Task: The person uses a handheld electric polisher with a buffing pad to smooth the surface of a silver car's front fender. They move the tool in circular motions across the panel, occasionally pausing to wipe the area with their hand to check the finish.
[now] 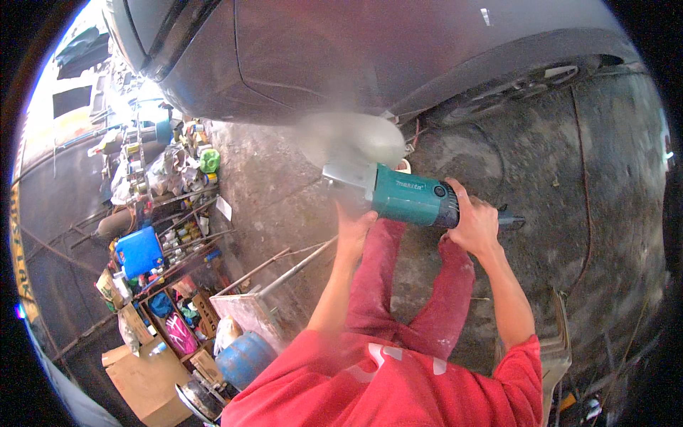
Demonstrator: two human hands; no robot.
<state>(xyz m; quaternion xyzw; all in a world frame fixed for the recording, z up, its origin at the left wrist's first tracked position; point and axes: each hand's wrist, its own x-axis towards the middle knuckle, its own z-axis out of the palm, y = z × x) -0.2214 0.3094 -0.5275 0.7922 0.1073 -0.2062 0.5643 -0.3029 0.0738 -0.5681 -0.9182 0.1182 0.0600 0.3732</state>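
I hold a green car polisher [409,196] with a silver gear head and a dark rear end. Its round white pad [380,139] is up against the lower edge of a dark car body panel [313,50]; the pad's left part is blurred. My left hand [353,224] is closed at the gear head from below, with most of its fingers hidden behind the tool. My right hand [473,219] wraps round the rear end, and a cord [512,220] comes out beyond it.
A car wheel [526,85] stands at the upper right. Shelves on the left hold cans, bags and a blue case [139,252]. Lower left are a cardboard box [146,377], a blue drum [245,359] and a board [249,320]. A long cable [583,178] crosses the concrete floor; a chair [558,349] stands lower right.
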